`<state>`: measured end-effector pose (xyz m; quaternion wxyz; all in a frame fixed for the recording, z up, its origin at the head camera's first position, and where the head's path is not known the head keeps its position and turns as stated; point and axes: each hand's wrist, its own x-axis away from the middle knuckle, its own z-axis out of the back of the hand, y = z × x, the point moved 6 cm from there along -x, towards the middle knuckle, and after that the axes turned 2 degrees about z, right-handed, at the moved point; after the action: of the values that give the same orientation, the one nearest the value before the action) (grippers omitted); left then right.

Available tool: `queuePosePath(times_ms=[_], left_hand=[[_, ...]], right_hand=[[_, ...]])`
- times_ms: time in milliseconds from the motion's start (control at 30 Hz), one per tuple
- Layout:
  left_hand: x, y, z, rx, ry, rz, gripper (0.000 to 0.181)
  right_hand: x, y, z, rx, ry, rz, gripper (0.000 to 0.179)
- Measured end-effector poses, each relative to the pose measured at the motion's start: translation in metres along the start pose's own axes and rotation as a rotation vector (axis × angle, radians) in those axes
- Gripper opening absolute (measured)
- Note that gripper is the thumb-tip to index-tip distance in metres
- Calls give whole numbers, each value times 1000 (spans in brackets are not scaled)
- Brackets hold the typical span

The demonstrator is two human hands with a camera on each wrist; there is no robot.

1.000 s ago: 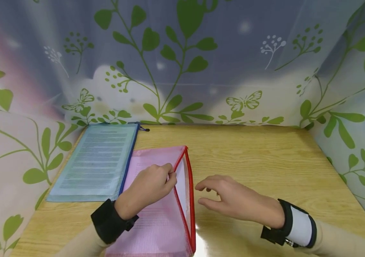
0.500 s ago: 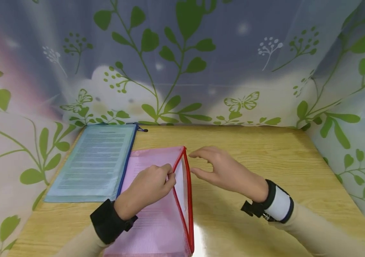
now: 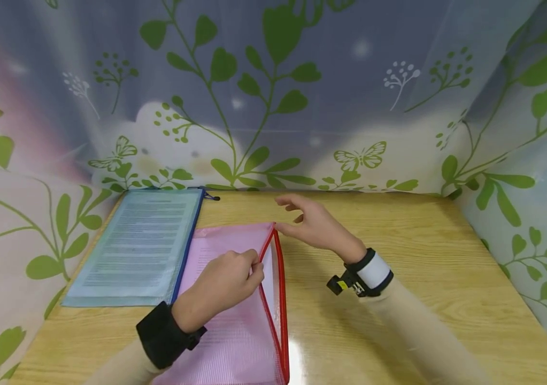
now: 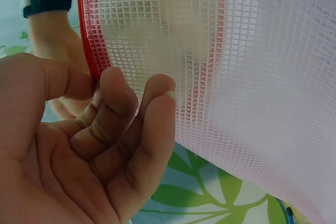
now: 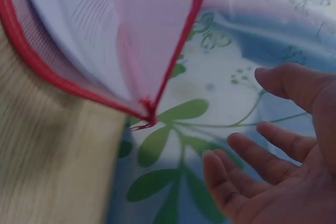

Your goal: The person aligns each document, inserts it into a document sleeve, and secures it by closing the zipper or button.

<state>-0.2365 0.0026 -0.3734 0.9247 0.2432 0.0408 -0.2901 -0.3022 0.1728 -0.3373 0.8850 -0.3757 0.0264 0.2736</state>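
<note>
A pink mesh zipper pouch (image 3: pixel 235 331) with a red zipper edge lies on the table, its right side gaping. Printed paper (image 5: pixel 89 19) shows inside the opening in the right wrist view. My left hand (image 3: pixel 225 283) pinches the upper red edge (image 4: pixel 89 35) between thumb and index finger and holds it raised. Near the pouch's far right corner (image 5: pixel 151 116), my right hand (image 3: pixel 318 222) hovers with fingers apart and relaxed, holding nothing. In the head view its thumb overlaps that corner.
A blue mesh zipper pouch (image 3: pixel 133 246) holding a printed sheet lies flat at the left, its zipper pull (image 3: pixel 212 198) at the far right corner. A leaf-patterned curtain (image 3: pixel 263 96) surrounds the wooden table (image 3: pixel 422 278) at the back and sides.
My right hand has moved away from me and slightly left, from beside the pouch's opening to its far corner. The left hand keeps its pinch on the red edge.
</note>
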Motion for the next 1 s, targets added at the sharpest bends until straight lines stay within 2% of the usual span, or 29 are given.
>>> queuePosePath(times_ms=[167,333,467,667,1000], left_hand=[[0,-1,0,-3,11,-1,17],[0,-1,-1,-10,26,-7,17],[-1,-1,0,-8,24,-8,16],[-1,-1,0,-9,30,-3,17],[-2,-1,-2,13,23,-4,17]], right_hand=[[-12,24,-14,-79,-43,-52,62],[-17,41,-32,-138,-143,-88,72],[-18,48,-41,-164,-187,-77,66],[-21,50,-45,-97,-151,-51,44],[-21,58,-49,30,-143,-117,26]])
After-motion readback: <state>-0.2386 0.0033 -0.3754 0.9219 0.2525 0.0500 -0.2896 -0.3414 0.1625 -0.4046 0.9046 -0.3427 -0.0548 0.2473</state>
